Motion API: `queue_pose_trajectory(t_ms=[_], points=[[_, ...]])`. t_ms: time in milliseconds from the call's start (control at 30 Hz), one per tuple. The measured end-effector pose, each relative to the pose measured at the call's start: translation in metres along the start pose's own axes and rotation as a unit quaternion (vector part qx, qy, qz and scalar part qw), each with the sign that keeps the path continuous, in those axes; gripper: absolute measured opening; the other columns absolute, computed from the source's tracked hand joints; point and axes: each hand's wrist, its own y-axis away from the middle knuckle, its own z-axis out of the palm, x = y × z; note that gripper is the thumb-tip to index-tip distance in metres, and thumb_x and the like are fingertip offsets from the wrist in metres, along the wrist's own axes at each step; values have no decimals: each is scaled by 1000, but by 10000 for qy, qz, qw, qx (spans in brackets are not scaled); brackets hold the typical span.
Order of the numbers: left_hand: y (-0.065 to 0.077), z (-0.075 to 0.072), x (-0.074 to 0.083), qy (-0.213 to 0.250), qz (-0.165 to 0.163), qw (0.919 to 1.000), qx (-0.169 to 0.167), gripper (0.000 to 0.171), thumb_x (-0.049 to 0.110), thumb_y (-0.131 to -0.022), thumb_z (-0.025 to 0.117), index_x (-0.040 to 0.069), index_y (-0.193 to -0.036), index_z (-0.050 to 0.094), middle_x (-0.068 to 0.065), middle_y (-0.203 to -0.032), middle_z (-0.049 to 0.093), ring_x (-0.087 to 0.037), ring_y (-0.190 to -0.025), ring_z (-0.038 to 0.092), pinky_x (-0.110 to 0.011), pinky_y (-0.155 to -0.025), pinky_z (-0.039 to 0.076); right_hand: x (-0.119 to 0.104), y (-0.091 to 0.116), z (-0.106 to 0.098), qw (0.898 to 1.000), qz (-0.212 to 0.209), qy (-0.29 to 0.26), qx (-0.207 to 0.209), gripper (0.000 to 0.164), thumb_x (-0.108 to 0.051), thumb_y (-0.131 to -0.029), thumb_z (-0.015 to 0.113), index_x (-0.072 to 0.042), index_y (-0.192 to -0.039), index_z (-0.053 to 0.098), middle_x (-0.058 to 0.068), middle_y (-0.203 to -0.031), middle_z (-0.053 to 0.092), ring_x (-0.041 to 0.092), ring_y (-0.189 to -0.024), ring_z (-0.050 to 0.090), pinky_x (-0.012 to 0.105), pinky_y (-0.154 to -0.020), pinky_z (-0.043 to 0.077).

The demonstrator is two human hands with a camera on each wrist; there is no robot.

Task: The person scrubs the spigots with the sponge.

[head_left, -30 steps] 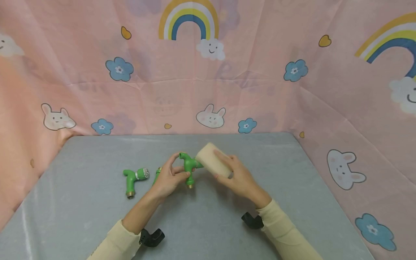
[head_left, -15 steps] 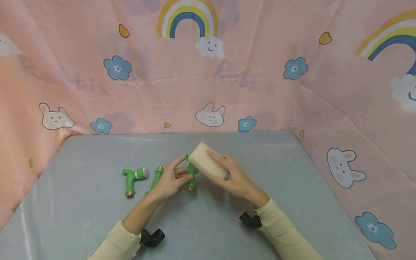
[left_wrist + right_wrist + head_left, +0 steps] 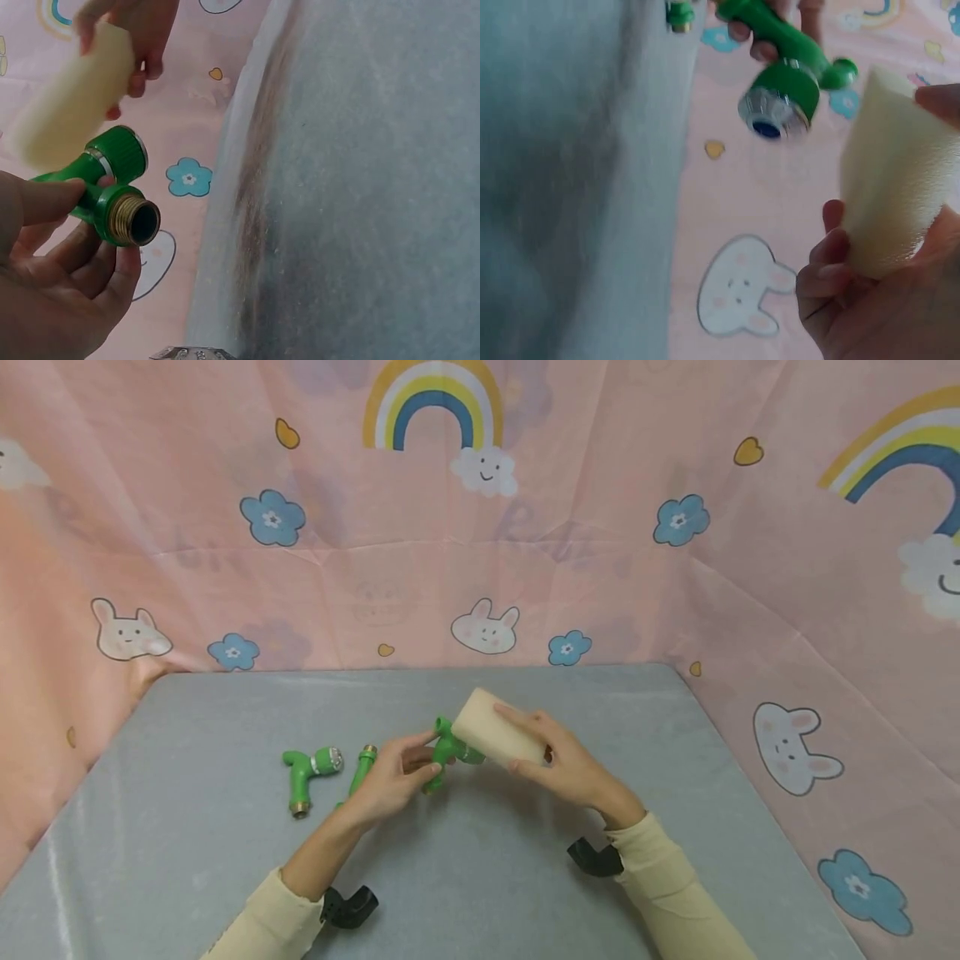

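Note:
My left hand [image 3: 396,777] pinches a green plastic tap [image 3: 448,747] between thumb and fingers, held up above the table. Its brass threaded end [image 3: 135,220] and ribbed green collar face the left wrist camera; a silvery outlet ring [image 3: 769,112] shows in the right wrist view. In my right hand [image 3: 576,772] is a cream block-shaped sponge [image 3: 497,728], gripped with the thumb below and fingers on top. From the head, the sponge overlaps part of the tap; in the right wrist view a gap separates them.
Left of my left hand, a second green tap [image 3: 302,779] lies on the grey cloth-covered table [image 3: 480,877]. Between it and the hand, another green piece [image 3: 364,765] is partly hidden by my wrist. A pink printed curtain [image 3: 420,560] stands behind and at the sides.
The sponge moved left across the tap, covering much of it, then back right. The tap has turned and tilted in my left hand, its lower end now pointing down-left.

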Motion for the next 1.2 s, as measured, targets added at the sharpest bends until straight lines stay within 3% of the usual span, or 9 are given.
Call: queue_pose_trajectory(t_ms=[133,200,467,700,867,967,1100,1200], points=[[1,1,1,-210,33,9996,-166,57,3,-100,56,1,-154,38,-25,-126,68,-43,-122,64,-49,-99,56,-1,-2,4,9997,12,-154,-172,70,-25,-94,69,-33,-156,39,16,-129,52,23,-96,47,29,-72,44],[1,1,2,-206,63,9997,-133,56,4,-101,56,1,-154,38,-24,-127,69,-42,-122,63,-50,-102,54,-1,-2,5,9994,47,-253,-229,69,-24,-95,69,-32,-156,39,17,-133,51,25,-100,48,31,-74,46],[1,-4,3,-48,136,9999,53,56,5,-102,57,1,-155,37,-31,-129,64,-49,-117,63,-24,-81,59,11,1,-10,9996,198,20,-213,70,-16,-90,69,-30,-154,44,18,-137,50,29,-108,52,37,-83,48],[0,-6,1,32,74,10000,-33,56,4,-102,57,0,-154,36,-35,-124,65,-47,-106,67,-24,-74,59,12,4,-20,9991,208,359,-40,70,-16,-90,69,-27,-154,44,19,-136,50,28,-103,52,34,-79,47],[0,-6,-1,224,48,9997,-106,58,5,-101,59,1,-155,37,-36,-123,65,-32,-95,73,-28,-71,61,2,1,-9,9989,-130,453,85,72,-25,-90,72,-29,-155,42,17,-131,54,23,-94,51,28,-69,45],[0,-7,0,484,-49,9988,-96,60,7,-102,58,1,-156,33,-37,-126,63,-18,-91,74,-27,-72,62,-2,-2,0,9985,-238,494,48,74,-27,-90,74,-30,-156,40,16,-134,53,22,-96,52,28,-72,47],[1,-8,2,915,-66,9958,-68,62,4,-102,55,-1,-158,27,-41,-133,55,-6,-91,72,-24,-76,61,0,-2,5,9982,-112,581,95,75,-25,-89,74,-31,-156,40,18,-135,52,25,-101,54,31,-76,49],[1,-8,3,974,-36,9952,-125,65,0,-101,54,-2,-158,24,-42,-137,52,-4,-95,71,-21,-79,60,3,0,1,9976,97,675,96,75,-23,-89,74,-32,-156,40,18,-135,50,26,-101,55,32,-76,50]])
